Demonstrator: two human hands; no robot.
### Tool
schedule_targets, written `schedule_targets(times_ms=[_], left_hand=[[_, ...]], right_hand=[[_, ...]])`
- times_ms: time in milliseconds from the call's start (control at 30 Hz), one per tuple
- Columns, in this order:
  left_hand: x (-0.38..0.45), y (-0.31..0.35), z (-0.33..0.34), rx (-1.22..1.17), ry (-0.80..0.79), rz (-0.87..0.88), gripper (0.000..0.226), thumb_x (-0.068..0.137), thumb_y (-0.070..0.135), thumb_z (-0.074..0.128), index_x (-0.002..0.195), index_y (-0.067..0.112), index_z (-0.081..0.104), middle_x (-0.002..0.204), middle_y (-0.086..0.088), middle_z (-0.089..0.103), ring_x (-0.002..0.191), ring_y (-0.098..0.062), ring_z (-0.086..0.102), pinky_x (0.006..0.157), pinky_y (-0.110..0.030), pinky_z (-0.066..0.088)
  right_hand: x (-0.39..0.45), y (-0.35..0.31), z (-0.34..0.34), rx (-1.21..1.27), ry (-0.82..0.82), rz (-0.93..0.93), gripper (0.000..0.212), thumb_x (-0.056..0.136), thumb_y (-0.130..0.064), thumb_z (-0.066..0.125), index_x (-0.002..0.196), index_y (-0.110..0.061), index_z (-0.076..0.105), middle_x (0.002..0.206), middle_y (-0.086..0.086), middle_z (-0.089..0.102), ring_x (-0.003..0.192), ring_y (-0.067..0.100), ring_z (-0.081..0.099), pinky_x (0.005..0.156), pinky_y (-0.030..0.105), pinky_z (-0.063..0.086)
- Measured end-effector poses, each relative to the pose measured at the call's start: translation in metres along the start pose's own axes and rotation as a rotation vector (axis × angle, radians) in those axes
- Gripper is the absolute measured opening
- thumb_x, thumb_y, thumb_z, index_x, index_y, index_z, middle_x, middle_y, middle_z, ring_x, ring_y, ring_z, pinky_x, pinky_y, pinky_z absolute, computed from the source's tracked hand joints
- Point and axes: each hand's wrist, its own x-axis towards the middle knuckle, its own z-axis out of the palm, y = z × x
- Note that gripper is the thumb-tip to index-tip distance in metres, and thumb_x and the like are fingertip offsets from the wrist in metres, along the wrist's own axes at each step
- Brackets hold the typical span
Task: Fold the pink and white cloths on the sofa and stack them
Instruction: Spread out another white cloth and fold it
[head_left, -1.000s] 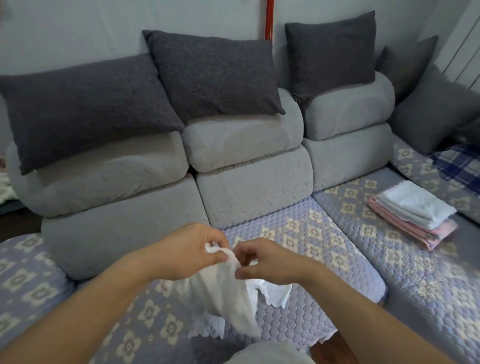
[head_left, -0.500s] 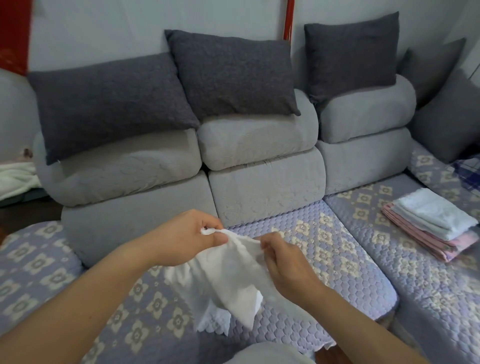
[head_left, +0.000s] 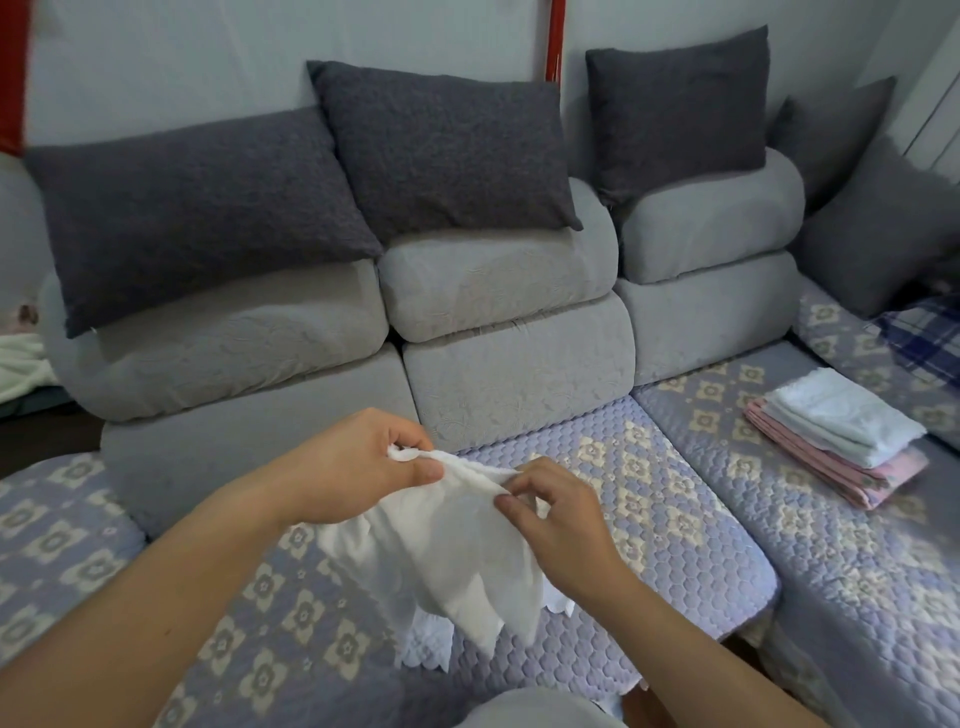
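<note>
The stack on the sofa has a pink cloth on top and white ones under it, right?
Not quite. The head view shows the stack on the sofa with white cloths on top and the pink cloth underneath.

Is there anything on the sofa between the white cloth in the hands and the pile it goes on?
Nothing visible: only bare quilted seat cover lies between the white cloth and the folded stack.

Bare forearms, no sleeves; left hand (head_left: 358, 467) and right hand (head_left: 558, 525) ringless.
</note>
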Motion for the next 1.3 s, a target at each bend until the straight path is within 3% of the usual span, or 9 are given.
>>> schedule_targets(times_ms=[267,467,567,733,833,1000,1100,1233,1300], left_hand=[[-0.003,-0.003,0.009,0.040,0.006,0.027,0.021,0.089,0.041,0.072,0.072,0.029,0.070,0.062,0.022,0.057,0.056,-0.001,0.049,0.056,-0.015,0.035],[-0.009,-0.005,0.010,0.073,0.023,0.056,0.019,0.090,0.043,0.069,0.072,0.035,0.068,0.066,0.028,0.059,0.062,0.007,0.053,0.059,-0.010,0.036],[-0.007,-0.011,0.010,0.119,0.159,0.087,0.019,0.093,0.047,0.063,0.075,0.042,0.066,0.075,0.030,0.066,0.074,0.009,0.061,0.069,-0.015,0.042],[0.001,-0.033,0.012,0.243,0.445,0.112,0.040,0.090,0.077,0.037,0.088,0.050,0.067,0.069,0.013,0.069,0.063,-0.007,0.063,0.063,-0.031,0.052],[0.011,-0.029,-0.004,0.241,0.597,0.158,0.045,0.093,0.068,0.047,0.102,0.037,0.077,0.090,0.020,0.076,0.082,-0.004,0.069,0.075,-0.027,0.053],[0.049,0.018,-0.062,0.171,0.569,0.203,0.027,0.094,0.047,0.063,0.070,0.036,0.068,0.068,0.016,0.065,0.067,-0.003,0.059,0.067,-0.031,0.047],[0.079,0.086,-0.135,0.179,0.711,0.297,0.021,0.094,0.037,0.066,0.090,0.021,0.078,0.082,0.008,0.075,0.084,-0.010,0.068,0.077,-0.029,0.052],[0.082,0.188,-0.217,0.233,0.853,0.479,0.020,0.097,0.033,0.062,0.086,0.019,0.072,0.068,0.013,0.060,0.068,-0.008,0.054,0.059,-0.015,0.038],[0.084,0.220,-0.236,0.321,0.887,0.506,0.017,0.098,0.036,0.060,0.090,0.024,0.070,0.076,0.008,0.061,0.078,-0.014,0.055,0.070,-0.024,0.040]], right_hand=[[0.000,-0.001,-0.011,0.119,0.044,0.173,0.028,0.086,-0.004,0.075,0.071,-0.018,0.055,0.082,-0.009,0.067,0.076,0.007,0.063,0.063,0.019,0.048],[0.006,0.011,-0.028,-0.322,0.014,-0.133,0.025,0.100,-0.046,0.051,0.098,-0.027,0.065,0.078,-0.018,0.058,0.074,0.005,0.053,0.066,0.011,0.040],[0.013,0.020,-0.045,-0.528,-0.061,-0.244,0.055,0.100,-0.064,0.027,0.074,-0.022,0.052,0.061,-0.012,0.053,0.054,0.010,0.049,0.049,0.021,0.035],[0.035,-0.007,-0.077,-0.438,-0.403,-0.167,0.040,0.090,-0.045,0.068,0.064,-0.021,0.049,0.056,-0.006,0.044,0.052,0.008,0.040,0.052,0.022,0.029],[0.060,-0.025,-0.099,-0.616,-0.619,-0.132,0.034,0.096,-0.033,0.064,0.067,-0.030,0.048,0.073,-0.012,0.049,0.068,0.003,0.048,0.065,0.018,0.035],[0.164,-0.068,-0.140,-0.836,-0.201,-0.067,0.035,0.102,-0.022,0.051,0.068,-0.020,0.043,0.080,0.005,0.054,0.088,0.033,0.059,0.066,0.034,0.030],[0.222,-0.138,-0.190,-0.976,0.086,-0.141,0.022,0.102,-0.025,0.047,0.084,-0.018,0.057,0.100,0.016,0.066,0.098,0.040,0.062,0.071,0.037,0.040],[0.248,-0.227,-0.263,-1.004,0.685,-0.382,0.019,0.102,-0.023,0.045,0.095,-0.010,0.056,0.085,0.022,0.064,0.072,0.040,0.057,0.062,0.040,0.040],[0.253,-0.247,-0.289,-0.986,0.746,-0.416,0.021,0.103,-0.023,0.043,0.090,-0.010,0.052,0.076,0.019,0.059,0.066,0.036,0.048,0.061,0.037,0.035]])
